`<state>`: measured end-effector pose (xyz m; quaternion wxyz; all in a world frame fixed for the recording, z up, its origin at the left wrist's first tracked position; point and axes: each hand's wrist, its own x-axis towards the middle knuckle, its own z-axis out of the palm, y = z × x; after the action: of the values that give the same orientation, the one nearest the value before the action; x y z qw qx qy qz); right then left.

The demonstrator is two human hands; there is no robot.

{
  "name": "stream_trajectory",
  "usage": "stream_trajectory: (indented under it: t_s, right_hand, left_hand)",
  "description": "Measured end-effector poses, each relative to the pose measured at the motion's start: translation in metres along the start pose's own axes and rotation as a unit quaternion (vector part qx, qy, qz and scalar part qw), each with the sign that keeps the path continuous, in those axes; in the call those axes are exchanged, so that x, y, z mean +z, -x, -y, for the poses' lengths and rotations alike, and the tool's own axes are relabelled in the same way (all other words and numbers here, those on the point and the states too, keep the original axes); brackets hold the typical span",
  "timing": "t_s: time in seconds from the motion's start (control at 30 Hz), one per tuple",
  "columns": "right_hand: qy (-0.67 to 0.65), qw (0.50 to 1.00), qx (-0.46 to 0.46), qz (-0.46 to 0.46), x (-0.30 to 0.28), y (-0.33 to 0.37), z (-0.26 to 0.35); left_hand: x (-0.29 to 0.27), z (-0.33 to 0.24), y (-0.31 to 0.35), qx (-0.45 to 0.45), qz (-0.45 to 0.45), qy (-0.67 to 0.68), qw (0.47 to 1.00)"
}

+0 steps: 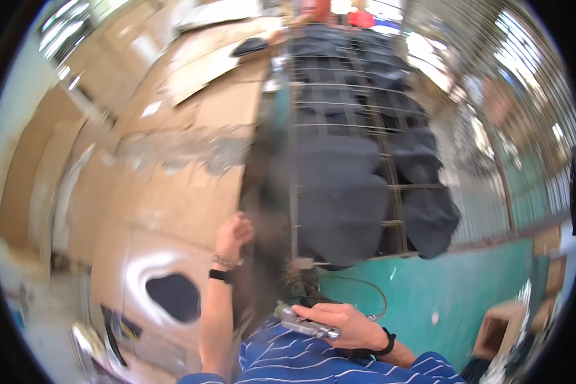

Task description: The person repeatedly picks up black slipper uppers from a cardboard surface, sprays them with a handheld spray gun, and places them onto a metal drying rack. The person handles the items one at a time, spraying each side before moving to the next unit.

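Observation:
My right hand (pixel 349 326) is closed around a silver spray gun (pixel 308 325), held low in front of my striped blue shirt. A hose (pixel 379 294) curves up near it. My left hand (pixel 235 230) is over the right edge of the cardboard-covered table (pixel 166 205), its fingers curled and somewhat blurred, with nothing visible in them. Left of my left forearm, a dark rounded piece (pixel 173 297) lies on the cardboard, ringed by a whitish patch. Several dark, rounded sheet pieces (pixel 339 198) rest on the wire rack (pixel 294 224) to the right of my left hand.
Another dark piece (pixel 249 47) lies on the far cardboard. Beyond the rack's near end is a green surface (pixel 416 288). An open cardboard box (pixel 500 329) stands at the lower right. Corrugated sheeting (pixel 473 217) runs along the right side.

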<state>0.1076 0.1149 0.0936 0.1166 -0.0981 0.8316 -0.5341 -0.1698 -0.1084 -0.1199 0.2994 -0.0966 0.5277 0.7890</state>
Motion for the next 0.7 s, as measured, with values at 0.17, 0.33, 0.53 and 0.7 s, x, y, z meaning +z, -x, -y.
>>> stream_trajectory:
  t_s: [0.17, 0.33, 0.53, 0.7]
  right_hand:
    - [0.000, 0.999, -0.035, 0.039, 0.002, -0.038, 0.031]
    - [0.052, 0.986, -0.072, 0.141, 0.021, -0.070, 0.054]
    - [0.063, 0.965, -0.100, 0.233, 0.051, -0.108, 0.078]
    - [0.068, 0.965, -0.135, 0.215, 0.084, -0.129, 0.091]
  left_hand:
    - [-0.115, 0.097, 0.111, -0.070, -0.168, -0.028, 0.983]
    - [-0.187, 0.194, 0.221, -0.112, -0.299, -0.046, 0.946]
    - [-0.209, 0.314, 0.311, -0.172, -0.413, 0.020, 0.894]
    - [-0.218, 0.382, 0.334, -0.126, -0.444, -0.126, 0.878]
